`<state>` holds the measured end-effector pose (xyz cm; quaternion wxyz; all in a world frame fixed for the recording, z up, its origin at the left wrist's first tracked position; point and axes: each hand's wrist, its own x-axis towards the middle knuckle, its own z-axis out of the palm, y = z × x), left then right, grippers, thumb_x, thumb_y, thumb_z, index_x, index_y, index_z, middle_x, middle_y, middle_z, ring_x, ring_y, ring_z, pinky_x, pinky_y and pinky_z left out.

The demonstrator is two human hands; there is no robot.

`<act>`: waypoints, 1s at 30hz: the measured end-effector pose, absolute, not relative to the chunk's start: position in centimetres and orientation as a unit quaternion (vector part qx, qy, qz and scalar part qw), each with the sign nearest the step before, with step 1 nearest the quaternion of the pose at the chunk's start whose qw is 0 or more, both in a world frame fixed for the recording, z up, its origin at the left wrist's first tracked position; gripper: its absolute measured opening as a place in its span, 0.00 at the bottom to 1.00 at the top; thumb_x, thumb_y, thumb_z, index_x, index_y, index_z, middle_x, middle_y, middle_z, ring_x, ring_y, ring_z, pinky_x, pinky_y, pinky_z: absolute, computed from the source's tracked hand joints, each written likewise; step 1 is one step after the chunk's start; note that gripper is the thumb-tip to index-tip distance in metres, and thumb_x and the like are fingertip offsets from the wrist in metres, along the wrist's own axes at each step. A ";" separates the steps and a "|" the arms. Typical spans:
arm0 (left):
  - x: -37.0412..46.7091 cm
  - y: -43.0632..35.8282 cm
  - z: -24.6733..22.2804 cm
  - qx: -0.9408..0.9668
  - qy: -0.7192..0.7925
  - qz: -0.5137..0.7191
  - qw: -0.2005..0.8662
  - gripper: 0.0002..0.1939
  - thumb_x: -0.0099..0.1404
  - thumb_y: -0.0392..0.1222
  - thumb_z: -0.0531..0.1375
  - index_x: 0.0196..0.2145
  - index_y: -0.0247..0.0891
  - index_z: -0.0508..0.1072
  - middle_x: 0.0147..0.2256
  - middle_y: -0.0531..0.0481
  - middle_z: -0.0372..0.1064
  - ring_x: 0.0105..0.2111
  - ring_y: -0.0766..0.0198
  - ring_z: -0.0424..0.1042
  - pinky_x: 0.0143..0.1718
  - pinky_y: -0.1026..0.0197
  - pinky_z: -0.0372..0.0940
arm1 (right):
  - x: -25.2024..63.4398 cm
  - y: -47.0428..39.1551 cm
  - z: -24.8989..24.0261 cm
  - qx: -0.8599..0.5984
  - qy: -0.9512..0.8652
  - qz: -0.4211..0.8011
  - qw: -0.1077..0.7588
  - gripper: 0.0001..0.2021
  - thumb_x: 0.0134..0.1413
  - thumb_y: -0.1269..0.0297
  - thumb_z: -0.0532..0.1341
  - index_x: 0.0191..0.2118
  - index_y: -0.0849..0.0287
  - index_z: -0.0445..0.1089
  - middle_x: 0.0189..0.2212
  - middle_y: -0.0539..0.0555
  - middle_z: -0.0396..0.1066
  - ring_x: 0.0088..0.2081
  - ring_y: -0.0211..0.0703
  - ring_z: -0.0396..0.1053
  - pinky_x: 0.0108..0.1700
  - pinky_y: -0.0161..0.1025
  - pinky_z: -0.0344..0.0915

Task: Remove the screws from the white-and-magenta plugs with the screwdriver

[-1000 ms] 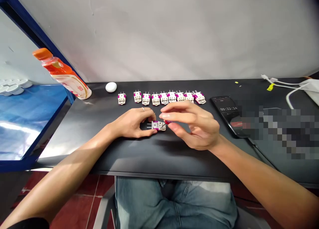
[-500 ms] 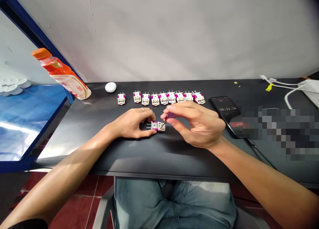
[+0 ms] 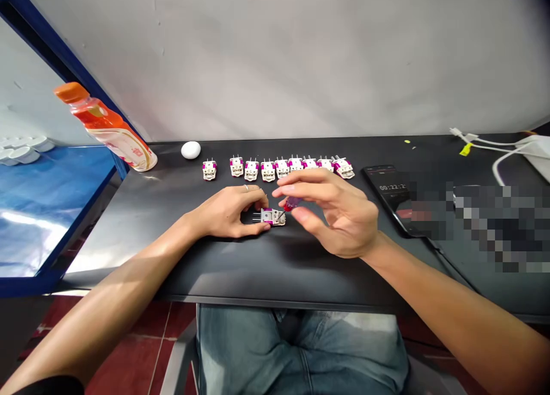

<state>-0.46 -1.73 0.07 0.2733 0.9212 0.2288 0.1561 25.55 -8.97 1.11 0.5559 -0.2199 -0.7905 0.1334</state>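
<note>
My left hand (image 3: 234, 213), a ring on one finger, grips a small white and purple plug part (image 3: 272, 216) between thumb and fingers. The part lies on the dark table with its metal pins pointing left. In my right hand (image 3: 337, 214) is a small screwdriver (image 3: 292, 203) with a red and purple handle, held by the thumb and fingers. Its thin shaft slants down to the right end of the plug part; the exact contact point is too small to make out. Behind my hands stands a row of similar plug parts (image 3: 267, 170), pins toward the wall.
A white egg-shaped object (image 3: 191, 150) lies left of the row, and an orange-capped bottle (image 3: 109, 129) stands at the table's left end. To the right are a phone (image 3: 393, 197) showing a timer, its cable, and white cables (image 3: 494, 145). A blurred patch covers the far right.
My right hand's fingers have loosened and spread, with the index finger higher, showing more of the screwdriver handle. My left hand and the plug part have stayed in place.
</note>
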 end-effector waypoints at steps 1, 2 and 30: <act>-0.5 -1.7 0.1 0.921 0.231 0.156 0.272 0.18 0.74 0.57 0.68 0.49 0.39 0.78 0.42 0.47 0.79 0.39 0.57 0.77 0.42 0.57 0.68 | 25.6 -8.9 1.1 -0.217 -0.793 0.106 0.560 0.30 0.65 0.78 0.73 0.69 0.47 0.81 0.55 0.56 0.86 0.48 0.48 0.88 0.49 0.45 0.89; -0.5 -1.7 0.0 0.921 0.232 0.155 0.271 0.18 0.74 0.56 0.68 0.49 0.39 0.78 0.42 0.47 0.79 0.39 0.57 0.77 0.42 0.57 0.68 | 25.6 -8.9 1.0 -0.214 -0.791 0.086 0.566 0.31 0.64 0.78 0.75 0.68 0.45 0.81 0.52 0.55 0.86 0.46 0.47 0.87 0.48 0.44 0.89; -0.4 -1.7 0.2 0.921 0.226 0.159 0.275 0.17 0.74 0.57 0.68 0.45 0.40 0.76 0.38 0.48 0.77 0.37 0.58 0.75 0.39 0.58 0.66 | 25.3 -9.1 0.5 -0.246 -0.777 0.194 0.546 0.30 0.73 0.80 0.64 0.74 0.50 0.73 0.60 0.59 0.85 0.51 0.46 0.89 0.54 0.45 0.91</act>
